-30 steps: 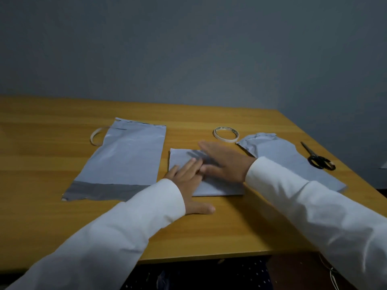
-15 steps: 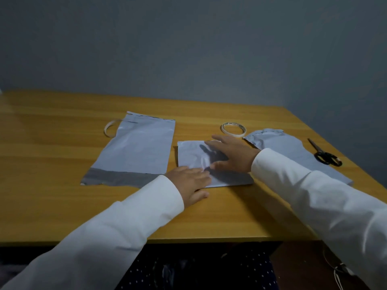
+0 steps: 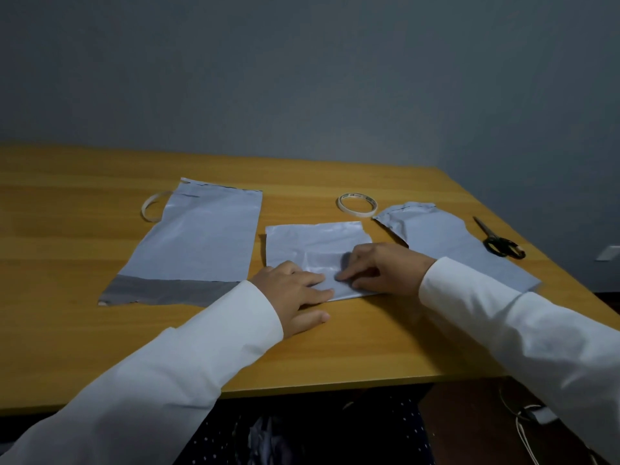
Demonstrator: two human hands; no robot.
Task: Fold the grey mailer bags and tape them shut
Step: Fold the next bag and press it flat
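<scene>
left hand [image 3: 295, 290] and right hand [image 3: 379, 268] are pressing the folded mailer bag [image 3: 312, 243] flat on table [image 3: 369, 347], left fingers straight, right fingers bent, gripping nothing.

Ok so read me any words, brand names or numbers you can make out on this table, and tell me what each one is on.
Nothing here can be quoted.
Tape roll: small dark marks printed on its inner ring, too small and blurred to read.
Flat mailer bag: a short dark mark near its top edge, not legible.
Folded mailer bag, third mailer bag and scissors: no print visible.
</scene>
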